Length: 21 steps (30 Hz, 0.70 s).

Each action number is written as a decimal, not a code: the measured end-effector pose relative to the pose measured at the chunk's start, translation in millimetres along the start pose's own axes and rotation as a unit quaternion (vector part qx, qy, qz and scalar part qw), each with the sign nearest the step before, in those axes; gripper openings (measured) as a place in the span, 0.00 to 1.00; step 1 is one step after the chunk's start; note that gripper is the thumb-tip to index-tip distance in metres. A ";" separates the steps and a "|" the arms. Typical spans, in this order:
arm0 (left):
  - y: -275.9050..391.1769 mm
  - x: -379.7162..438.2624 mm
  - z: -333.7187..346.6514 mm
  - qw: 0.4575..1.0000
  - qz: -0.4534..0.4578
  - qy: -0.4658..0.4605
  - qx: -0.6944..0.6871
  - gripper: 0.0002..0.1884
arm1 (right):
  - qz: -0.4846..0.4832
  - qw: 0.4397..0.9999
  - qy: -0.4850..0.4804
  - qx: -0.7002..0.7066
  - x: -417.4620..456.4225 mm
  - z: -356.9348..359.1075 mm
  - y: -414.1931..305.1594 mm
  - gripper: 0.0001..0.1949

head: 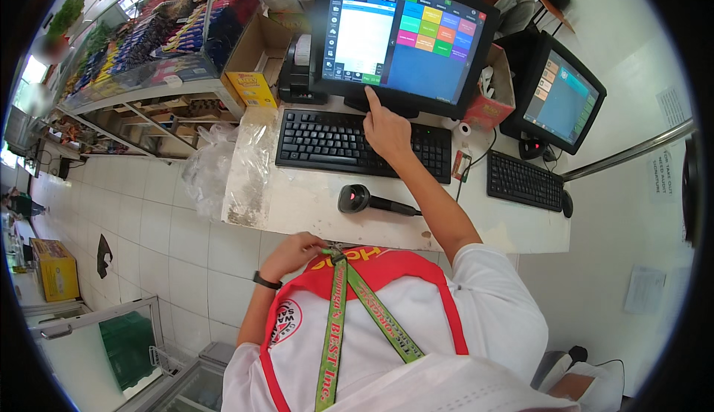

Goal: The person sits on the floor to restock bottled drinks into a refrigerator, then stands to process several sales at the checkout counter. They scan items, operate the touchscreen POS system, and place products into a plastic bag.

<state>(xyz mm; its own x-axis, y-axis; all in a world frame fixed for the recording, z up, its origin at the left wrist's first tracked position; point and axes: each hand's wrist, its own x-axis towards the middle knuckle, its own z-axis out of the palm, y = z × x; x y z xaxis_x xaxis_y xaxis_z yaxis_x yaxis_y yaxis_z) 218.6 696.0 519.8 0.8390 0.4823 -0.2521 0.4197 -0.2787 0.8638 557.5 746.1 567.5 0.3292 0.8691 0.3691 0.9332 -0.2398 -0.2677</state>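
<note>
My right hand (387,128) reaches over a black keyboard (323,138) with its index finger extended and the other fingers curled. The fingertip is at the bottom edge of a touchscreen monitor (429,72), just under a green button; whether it presses the glass I cannot tell. Nothing is held in that hand. At my chest, my left hand (295,253) pinches a small green item (327,251) beside the clip of a green lanyard (339,300); the fingers partly hide it. A black handheld barcode scanner (379,201) lies below the keyboard, its window lit red.
A second monitor (560,97), keyboard (524,180) and mouse (567,204) stand at the right, near a metal rail (630,151). A receipt printer (301,72) and open cardboard box (254,66) sit left of the main monitor. Plastic bags (209,172) hang off the counter's (307,211) left edge.
</note>
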 end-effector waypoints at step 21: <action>-60.2 43.7 64.5 0.973 -0.021 -0.228 0.017 0.22 | 0.006 1.000 0.017 0.007 146.1 -49.1 -28.1 0.32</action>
<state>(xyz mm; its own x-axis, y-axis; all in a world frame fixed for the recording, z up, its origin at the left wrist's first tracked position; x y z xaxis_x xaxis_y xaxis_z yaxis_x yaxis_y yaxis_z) 252.3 680.3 428.7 0.8840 0.0771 -0.4612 0.4619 -0.2972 0.8357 586.5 858.6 672.6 0.3462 0.8504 0.3962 0.9267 -0.2442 -0.2855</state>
